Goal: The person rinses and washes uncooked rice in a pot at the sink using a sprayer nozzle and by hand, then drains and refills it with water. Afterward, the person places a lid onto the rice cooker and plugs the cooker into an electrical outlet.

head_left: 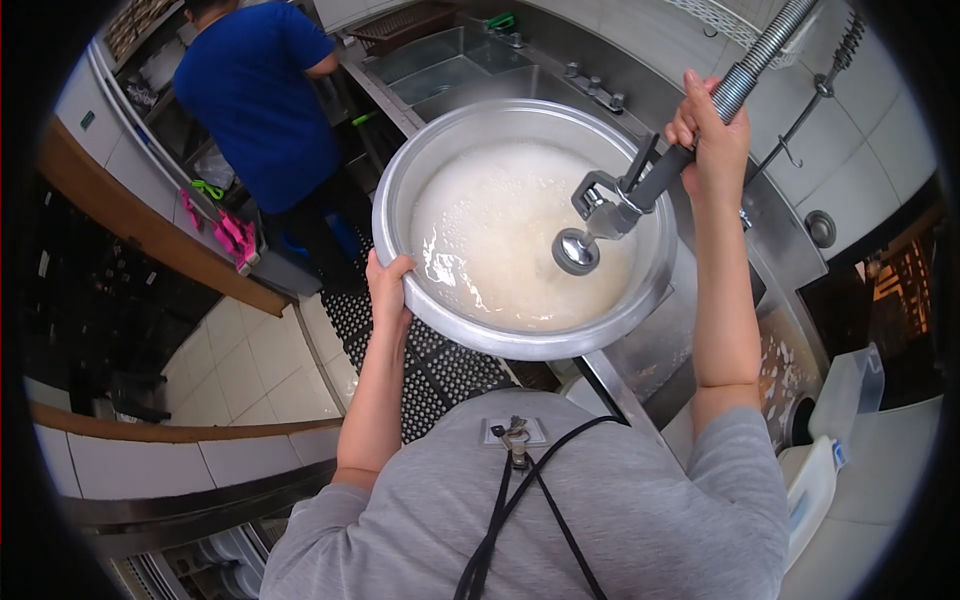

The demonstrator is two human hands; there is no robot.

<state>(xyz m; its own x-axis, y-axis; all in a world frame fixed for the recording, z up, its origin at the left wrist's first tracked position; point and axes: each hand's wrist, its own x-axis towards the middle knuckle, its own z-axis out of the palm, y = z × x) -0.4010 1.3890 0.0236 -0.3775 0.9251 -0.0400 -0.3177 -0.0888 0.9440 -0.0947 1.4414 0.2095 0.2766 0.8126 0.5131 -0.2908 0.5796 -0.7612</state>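
Observation:
A large round metal pot (395,215) sits in front of me, holding cloudy whitish water (490,230) with bubbles on its surface. On the pot's left rim, my left hand (388,285) is closed, thumb over the edge and fingers out of sight beneath. My right hand (715,135) is wrapped round the handle of a pre-rinse sprayer (650,185) with a coiled metal hose. The sprayer's round head (576,251) hangs over the water inside the pot. Whether water is coming out of it I cannot tell.
A person in a blue shirt (255,95) stands at the far left, back turned. Behind the pot is a metal sink (450,75) with taps (595,85). Black perforated matting (370,335) covers the floor. Clear plastic containers (845,400) stand at the right.

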